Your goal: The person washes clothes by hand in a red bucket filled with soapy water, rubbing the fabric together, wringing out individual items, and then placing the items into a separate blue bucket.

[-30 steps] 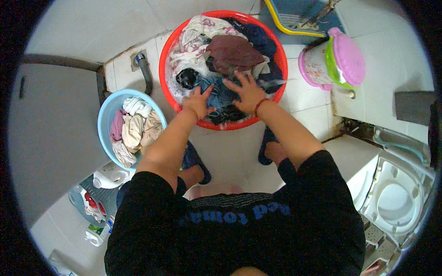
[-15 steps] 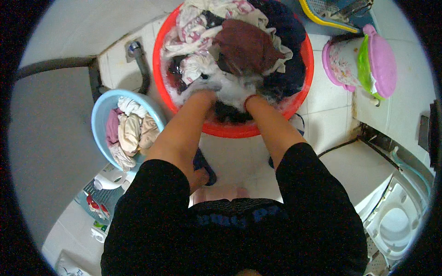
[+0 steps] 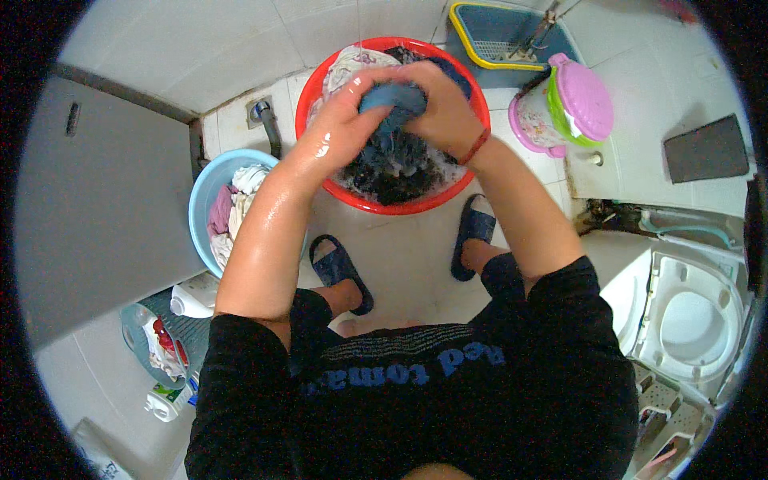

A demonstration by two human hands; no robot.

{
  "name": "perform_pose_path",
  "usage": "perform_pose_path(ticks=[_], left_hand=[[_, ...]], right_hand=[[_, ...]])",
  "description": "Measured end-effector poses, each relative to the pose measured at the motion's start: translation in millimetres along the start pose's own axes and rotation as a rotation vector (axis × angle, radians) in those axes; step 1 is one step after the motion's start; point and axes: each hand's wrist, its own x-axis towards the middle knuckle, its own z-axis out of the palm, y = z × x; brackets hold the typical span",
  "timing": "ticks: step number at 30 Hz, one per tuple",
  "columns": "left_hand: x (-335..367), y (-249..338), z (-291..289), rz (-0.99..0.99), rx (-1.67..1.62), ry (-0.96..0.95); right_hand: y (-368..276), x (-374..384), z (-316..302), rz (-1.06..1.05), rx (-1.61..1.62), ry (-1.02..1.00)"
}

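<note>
A wet dark blue cloth (image 3: 394, 100) is bunched up between my two hands, raised above a red tub (image 3: 482, 108). My left hand (image 3: 346, 110) grips it from the left and my right hand (image 3: 442, 106) from the right, fingers closed round it. Its lower end hangs toward the sudsy water. Black laundry (image 3: 384, 174) soaks at the near side of the tub, and a white patterned cloth (image 3: 350, 66) lies at the far left. The hands and cloth hide the tub's middle.
A light blue basin (image 3: 198, 188) of pale and mauve clothes stands left of the tub. To the right is a pink-lidded bin (image 3: 590, 100); behind it, a grey-blue tub with a yellow rim (image 3: 458, 36). A toilet (image 3: 692, 328) is at lower right, bottles (image 3: 192, 298) at lower left.
My hands have come up out of the suds, now holding the dark blue cloth. The view has shifted, with more floor and both slippers showing. The brown cloth is no longer visible.
</note>
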Motion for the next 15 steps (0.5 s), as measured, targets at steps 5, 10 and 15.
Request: perform_pose_path(ticks=[5, 10, 15], left_hand=[[-6, 47, 12, 0.023, -0.305, 0.342], [-12, 20, 23, -0.211, -0.383, 0.245], [-33, -78, 43, -0.747, -0.217, 0.271]], right_hand=[[-84, 37, -58, -0.002, 0.118, 0.250], [-80, 52, -73, 0.064, -0.163, 0.168], [16, 10, -26, 0.306, -0.072, -0.251]])
